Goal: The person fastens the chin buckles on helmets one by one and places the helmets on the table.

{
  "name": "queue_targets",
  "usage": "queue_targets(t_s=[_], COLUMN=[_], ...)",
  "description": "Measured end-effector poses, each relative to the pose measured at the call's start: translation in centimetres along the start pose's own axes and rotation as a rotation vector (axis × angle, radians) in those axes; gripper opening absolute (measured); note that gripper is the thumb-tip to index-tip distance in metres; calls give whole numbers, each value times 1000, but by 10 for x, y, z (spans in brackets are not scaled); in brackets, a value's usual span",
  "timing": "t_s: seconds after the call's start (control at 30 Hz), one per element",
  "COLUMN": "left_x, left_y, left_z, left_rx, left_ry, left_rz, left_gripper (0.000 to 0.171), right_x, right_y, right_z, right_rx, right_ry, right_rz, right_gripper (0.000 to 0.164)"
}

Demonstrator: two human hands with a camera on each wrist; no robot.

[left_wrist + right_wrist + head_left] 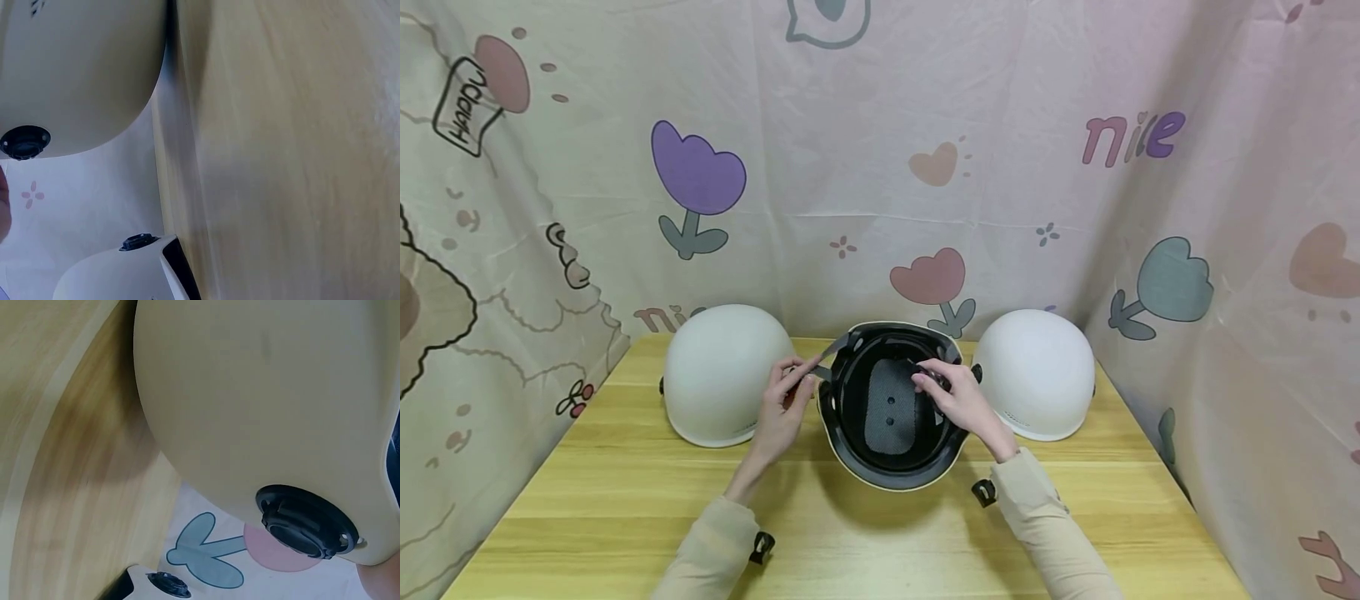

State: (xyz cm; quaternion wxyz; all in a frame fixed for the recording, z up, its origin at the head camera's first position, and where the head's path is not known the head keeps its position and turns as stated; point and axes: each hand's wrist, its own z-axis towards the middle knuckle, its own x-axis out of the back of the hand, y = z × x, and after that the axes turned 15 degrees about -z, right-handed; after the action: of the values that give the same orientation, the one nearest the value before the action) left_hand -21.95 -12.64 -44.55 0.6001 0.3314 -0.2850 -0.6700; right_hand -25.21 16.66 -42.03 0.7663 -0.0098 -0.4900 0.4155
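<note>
An upturned helmet [891,467] with a black lining and a grey pad [889,408] lies at the table's middle. My left hand [801,372] pinches a grey strap [826,357] drawn out from the helmet's left rim. My right hand [927,380] reaches over the right rim, and its fingers curl round a black strap piece [934,377] inside. In the left wrist view a white helmet shell [81,69] with a black side knob [25,142] shows. Another shell [269,394] with a black knob [307,522] fills the right wrist view.
Two white helmets stand dome up, one to the left [722,375] and one to the right [1036,375] of the upturned one. The wooden table [850,533] is walled by a printed cloth backdrop [880,183] on three sides.
</note>
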Motion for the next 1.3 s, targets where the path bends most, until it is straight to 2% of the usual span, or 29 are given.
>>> queue_targets(t_s=[0.07,0.17,0.3,0.37,0.47,0.6,0.77,0.9,1.07,1.3], left_x=[0,-1,-2,-2,-2,0,-1,-5,-11,-17], left_y=[0,1,6,9,13,15,15,17,17,13], left_z=[1,2,4,5,5,5,7,9,11,15], left_rx=[-40,-86,-118,-121,-112,-91,-145,-205,-223,-314], left_ry=[4,57,158,184,191,176,144,100,-12,-162], left_rz=[-17,-56,-177,-241,-292,-287,-276,-241,-145,180], left_gripper=[32,30,36,42,43,37,40,48,41,36], right_x=[0,1,0,0,-2,-3,-1,11,20,21], right_y=[-1,-2,-2,-2,-2,-3,-12,-29,-40,-42], right_z=[0,0,0,0,0,1,2,2,1,2], right_rx=[-1,-1,-4,-5,-7,-17,-24,-18,-5,-9], right_ry=[4,8,11,10,3,-8,-12,-17,-3,6], right_rz=[12,33,46,47,50,50,50,59,71,90], right_gripper=[17,16,12,12,12,13,12,11,12,12])
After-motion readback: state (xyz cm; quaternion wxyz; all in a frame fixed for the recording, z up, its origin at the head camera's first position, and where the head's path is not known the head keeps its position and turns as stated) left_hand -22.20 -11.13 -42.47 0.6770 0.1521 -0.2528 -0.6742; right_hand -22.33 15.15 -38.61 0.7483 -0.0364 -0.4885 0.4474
